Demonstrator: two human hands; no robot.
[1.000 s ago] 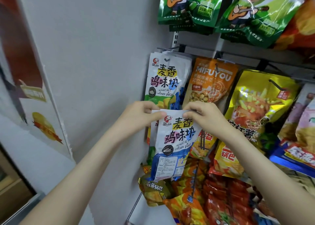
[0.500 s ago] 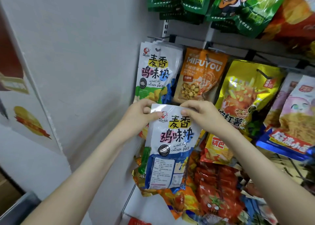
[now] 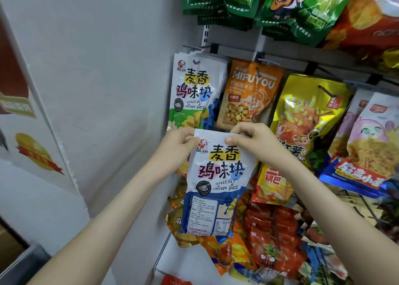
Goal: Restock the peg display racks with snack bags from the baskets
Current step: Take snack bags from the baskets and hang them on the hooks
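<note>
bag in hand: white-and-blue foil snack bag [image 3: 212, 183] marked "wheat chicken piece" — upright at the left edge of the grey metal peg rack [image 3: 237, 52], below the middle peg row, on no peg yet
left hand [image 3: 177, 148]: pinches the bag's top-left corner, thumb in front, fingers behind
right hand [image 3: 254, 142]: pinches the top edge right of centre, thumb in front, fingers curled over the back
likely target: thin metal peg hook [image 3: 196, 62] at the rack's left edge, carrying a stack of matching white-and-blue bags [image 3: 194, 90] — held bag's top overlaps that stack's bottom
done: neighbouring pegs look stocked, e.g. orange popcorn bag [image 3: 250, 92], yellow foil bag [image 3: 306, 116]
left: lift, thread onto the peg, let go; count of remaining bags unknown
hidden: baskets out of frame; held bag's hang hole not visible; free room on the peg can't tell; lower rows jumbled, partly behind bag and forearms
</note>
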